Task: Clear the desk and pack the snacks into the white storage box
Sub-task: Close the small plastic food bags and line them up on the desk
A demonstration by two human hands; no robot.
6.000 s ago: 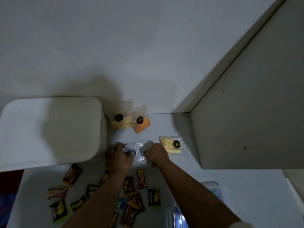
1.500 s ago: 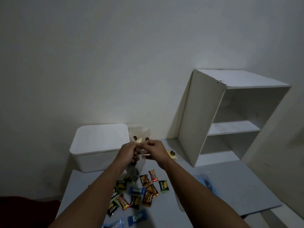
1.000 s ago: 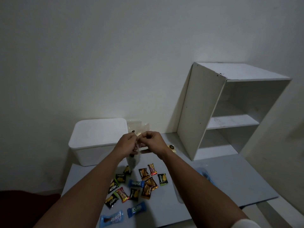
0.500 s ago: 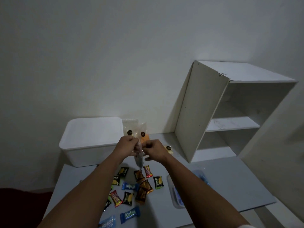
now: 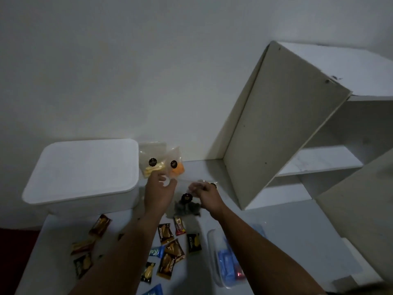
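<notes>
The right hand pinches the top edge of a clear snack bag with a dark round sticker and dark contents, which hangs just above the desk; the left hand is off the bag, fingers loosely spread, reaching toward the two clear bags of pale and orange snacks propped between the wall and the white storage box. The box lies well to the left with its lid on, and I judge that the main risk: neither hand is free to lift the lid, so the dangling bag may be set down again or slip from a one-sided pinch, and a reach across could knock the propped bags flat. Wrapped candies lie scattered near the forearms and a sweep of an arm could push some off the edge. Half a second earlier both hands met on the bag's top; now the left has let go and moved outward.
</notes>
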